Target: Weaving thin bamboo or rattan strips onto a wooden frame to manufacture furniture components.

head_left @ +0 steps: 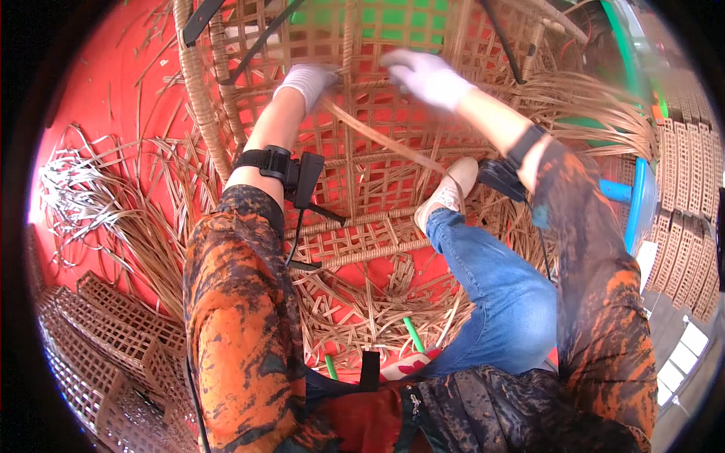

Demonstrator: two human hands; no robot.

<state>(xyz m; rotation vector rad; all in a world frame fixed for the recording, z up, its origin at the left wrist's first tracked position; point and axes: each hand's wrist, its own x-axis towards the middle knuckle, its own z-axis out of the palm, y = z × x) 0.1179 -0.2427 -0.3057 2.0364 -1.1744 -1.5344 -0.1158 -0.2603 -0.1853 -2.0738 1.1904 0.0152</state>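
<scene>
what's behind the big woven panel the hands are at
Through the woven panel, a red surface shows in many gaps, and something green near the top. What the panel's solid parts, left hand and right hand cover cannot be seen.

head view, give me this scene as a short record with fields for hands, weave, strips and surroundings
left hand: white-gloved left hand, blurred, over the weave; its hold is unclear
right hand: white-gloved right hand, blurred, over the weave to the right
weave: brown open-grid woven frame
strip: long flat strip, slanting from near the left hand toward the pale shoe
loose strips: bundle at left
surroundings: red ground covering; stacked woven pieces at right
</scene>
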